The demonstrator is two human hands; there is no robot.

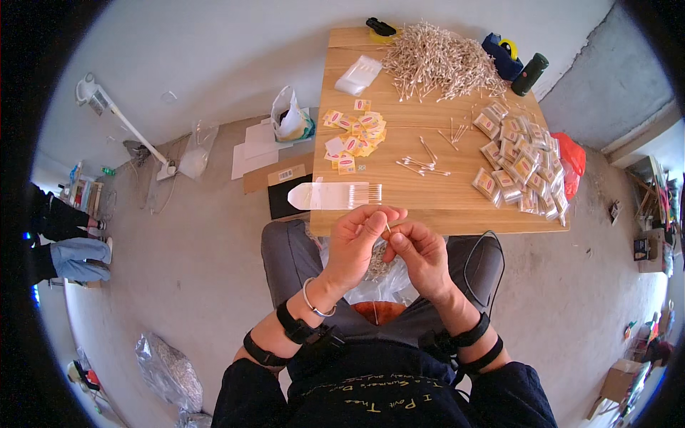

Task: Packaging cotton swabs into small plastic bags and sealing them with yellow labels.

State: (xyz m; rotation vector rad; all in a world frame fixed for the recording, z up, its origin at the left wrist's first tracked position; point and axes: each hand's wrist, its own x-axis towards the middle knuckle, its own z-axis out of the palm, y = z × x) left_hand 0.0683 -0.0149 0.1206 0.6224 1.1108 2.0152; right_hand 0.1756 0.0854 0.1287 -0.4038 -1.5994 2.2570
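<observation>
My left hand (pixel 357 239) holds a clear flat plastic pouch (pixel 335 195) with a row of cotton swabs inside, just above the table's near edge. My right hand (pixel 421 250) sits beside it, fingers pinched on a thin swab stick (pixel 388 228) between the two hands. A few loose swabs (pixel 422 164) lie on the wooden table (pixel 442 207) just beyond my hands. Farther back is a large heap of cotton swabs (pixel 442 60).
Small yellow-and-red labels (pixel 355 135) lie left of centre; several filled packets (pixel 521 160) are piled at the right. A clear bag (pixel 359 75), a blue tape dispenser (pixel 503 53) and a dark cylinder (pixel 529 73) stand at the back. Cardboard and bags lie on the floor at left; a person's legs (pixel 71 257) at far left.
</observation>
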